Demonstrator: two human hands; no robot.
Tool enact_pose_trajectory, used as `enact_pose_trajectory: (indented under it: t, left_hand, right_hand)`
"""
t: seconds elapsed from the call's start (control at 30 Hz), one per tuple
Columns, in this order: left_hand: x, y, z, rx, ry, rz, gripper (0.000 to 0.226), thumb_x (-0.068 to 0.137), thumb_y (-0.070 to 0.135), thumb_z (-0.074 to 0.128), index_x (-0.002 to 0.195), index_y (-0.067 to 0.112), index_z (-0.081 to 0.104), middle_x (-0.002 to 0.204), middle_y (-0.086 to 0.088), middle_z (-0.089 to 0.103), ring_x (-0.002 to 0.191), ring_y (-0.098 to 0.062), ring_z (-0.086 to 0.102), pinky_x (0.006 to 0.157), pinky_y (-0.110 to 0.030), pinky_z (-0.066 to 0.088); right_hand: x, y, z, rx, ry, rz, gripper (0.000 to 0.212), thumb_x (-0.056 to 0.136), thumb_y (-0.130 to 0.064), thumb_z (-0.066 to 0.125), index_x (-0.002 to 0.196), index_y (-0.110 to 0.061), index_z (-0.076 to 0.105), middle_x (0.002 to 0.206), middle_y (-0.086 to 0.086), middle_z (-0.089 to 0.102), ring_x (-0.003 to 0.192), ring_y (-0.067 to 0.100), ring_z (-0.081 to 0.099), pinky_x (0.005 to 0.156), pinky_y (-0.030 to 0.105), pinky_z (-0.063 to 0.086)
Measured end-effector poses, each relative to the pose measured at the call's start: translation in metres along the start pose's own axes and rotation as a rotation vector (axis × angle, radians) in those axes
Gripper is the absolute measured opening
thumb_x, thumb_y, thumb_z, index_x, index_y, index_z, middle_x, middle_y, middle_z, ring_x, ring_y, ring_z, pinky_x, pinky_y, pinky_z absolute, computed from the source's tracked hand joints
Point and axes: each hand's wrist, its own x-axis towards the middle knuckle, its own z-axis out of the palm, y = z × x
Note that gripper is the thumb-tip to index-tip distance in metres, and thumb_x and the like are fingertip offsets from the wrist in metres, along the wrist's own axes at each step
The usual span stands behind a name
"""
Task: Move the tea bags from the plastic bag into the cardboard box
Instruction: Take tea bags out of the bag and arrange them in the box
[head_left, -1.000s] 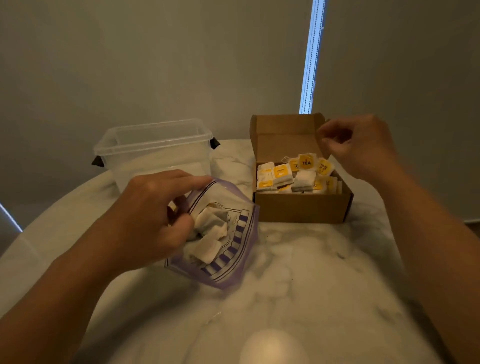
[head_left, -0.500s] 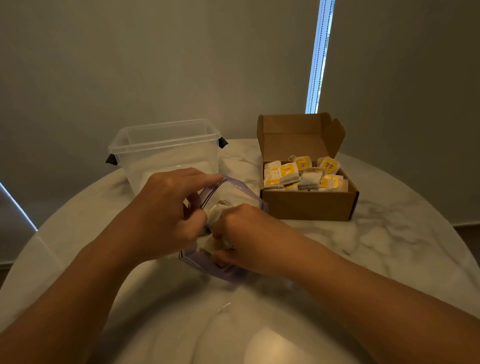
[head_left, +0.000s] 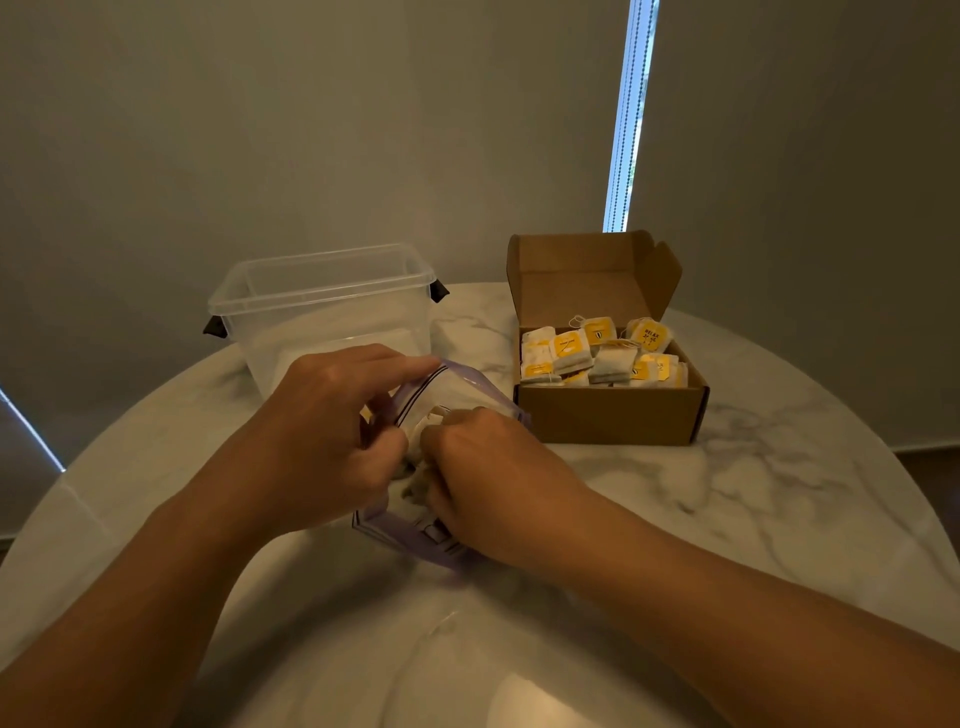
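A clear plastic bag (head_left: 457, 387) with a purple zip edge lies on the marble table at the centre. My left hand (head_left: 332, 431) pinches its open rim and holds the mouth wide. My right hand (head_left: 488, 467) is inside the bag's mouth, fingers curled round white tea bags (head_left: 415, 486) that show only partly between my hands. To the right stands an open cardboard box (head_left: 613, 415), lid flap up, with several tea bags with yellow tags (head_left: 597, 351) inside.
An empty clear plastic tub (head_left: 322, 306) with black clips stands behind the bag at the left. The round marble table (head_left: 753, 493) ends close behind the box. Grey blinds hang at the back.
My right hand has come back from above the box and gone into the bag's mouth, where its fingers have closed on tea bags. My left hand has kept its hold on the rim.
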Motion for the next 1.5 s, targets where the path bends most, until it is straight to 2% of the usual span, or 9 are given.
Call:
enact_pose_trajectory:
  t: [0.2, 0.33, 0.47, 0.63, 0.87, 1.0, 1.1, 1.27, 1.5]
  left_hand:
    - [0.0, 0.002, -0.001, 0.008, 0.006, 0.02, 0.052, 0.074, 0.011, 0.054, 0.125, 0.01, 0.064, 0.094, 0.005, 0.065, 0.074, -0.011, 0.061, 0.062, -0.021, 0.054]
    - [0.0, 0.002, -0.002, 0.007, 0.011, 0.013, 0.053, 0.074, 0.013, 0.054, 0.126, 0.012, 0.063, 0.093, 0.01, 0.062, 0.074, -0.01, 0.061, 0.064, -0.024, 0.054]
    - [0.0, 0.001, -0.002, 0.014, 0.009, 0.014, 0.053, 0.074, 0.012, 0.054, 0.126, 0.013, 0.064, 0.093, 0.009, 0.064, 0.073, -0.01, 0.061, 0.059, -0.026, 0.053]
    - [0.0, 0.001, -0.001, 0.018, 0.007, 0.007, 0.052, 0.075, 0.014, 0.055, 0.126, 0.014, 0.064, 0.095, 0.011, 0.063, 0.074, -0.009, 0.062, 0.059, -0.021, 0.056]
    - [0.001, 0.001, -0.001, 0.024, 0.001, 0.037, 0.052, 0.074, 0.011, 0.056, 0.125, 0.01, 0.064, 0.099, 0.007, 0.065, 0.073, -0.01, 0.063, 0.053, -0.025, 0.059]
    - [0.001, 0.0, 0.0, 0.011, 0.009, 0.037, 0.049, 0.077, 0.015, 0.055, 0.124, 0.01, 0.064, 0.098, 0.009, 0.064, 0.072, -0.011, 0.063, 0.052, -0.025, 0.059]
    - [0.001, -0.001, 0.0, 0.003, 0.0, 0.041, 0.051, 0.08, 0.027, 0.047, 0.126, 0.011, 0.064, 0.099, 0.008, 0.066, 0.073, -0.011, 0.063, 0.052, -0.023, 0.057]
    - [0.0, -0.001, -0.001, 0.007, 0.006, 0.024, 0.05, 0.075, 0.014, 0.057, 0.124, 0.012, 0.065, 0.101, 0.007, 0.067, 0.074, -0.008, 0.063, 0.055, -0.018, 0.058]
    - [-0.001, -0.001, -0.001, -0.01, 0.011, 0.001, 0.05, 0.076, 0.016, 0.057, 0.126, 0.014, 0.065, 0.103, 0.01, 0.066, 0.074, -0.007, 0.062, 0.061, -0.013, 0.056]
  right_hand:
    - [-0.014, 0.007, -0.018, 0.306, 0.024, 0.062, 0.004, 0.093, -0.021, 0.06, 0.096, -0.019, 0.061, 0.091, -0.005, 0.062, 0.082, 0.01, 0.058, 0.065, 0.026, 0.051]
    - [-0.017, 0.02, -0.03, 0.467, 0.015, 0.08, 0.01, 0.089, -0.018, 0.067, 0.093, -0.027, 0.066, 0.088, -0.013, 0.065, 0.082, 0.005, 0.064, 0.071, 0.023, 0.058]
    - [-0.019, 0.029, -0.042, 0.692, -0.002, 0.125, 0.016, 0.091, -0.011, 0.066, 0.099, -0.024, 0.069, 0.091, -0.006, 0.071, 0.082, 0.011, 0.071, 0.072, 0.032, 0.061]
    - [-0.023, 0.041, -0.062, 0.824, 0.02, 0.112, 0.019, 0.086, -0.007, 0.07, 0.101, -0.019, 0.068, 0.09, 0.002, 0.073, 0.084, 0.016, 0.072, 0.073, 0.031, 0.061]
    - [-0.027, 0.085, -0.092, 0.998, 0.32, 0.165, 0.022, 0.078, 0.0, 0.074, 0.096, -0.008, 0.062, 0.078, 0.017, 0.068, 0.063, 0.021, 0.064, 0.055, 0.026, 0.05]
    - [-0.013, 0.124, -0.101, 0.868, 0.519, 0.288, 0.021, 0.079, -0.003, 0.075, 0.097, -0.009, 0.066, 0.08, 0.011, 0.069, 0.064, 0.017, 0.066, 0.054, 0.027, 0.05]
    - [0.004, 0.152, -0.099, 0.685, 0.553, 0.398, 0.02, 0.081, -0.003, 0.074, 0.098, -0.012, 0.069, 0.085, 0.005, 0.069, 0.07, 0.014, 0.068, 0.052, 0.018, 0.048]
    - [0.034, 0.184, -0.088, 0.289, 0.418, 0.437, 0.02, 0.084, -0.005, 0.072, 0.092, -0.022, 0.07, 0.089, -0.004, 0.068, 0.083, 0.009, 0.065, 0.063, 0.02, 0.05]
    - [0.062, 0.206, -0.073, 0.033, 0.252, 0.424, 0.025, 0.079, -0.007, 0.078, 0.101, -0.019, 0.072, 0.092, 0.002, 0.069, 0.081, 0.012, 0.066, 0.068, 0.026, 0.056]
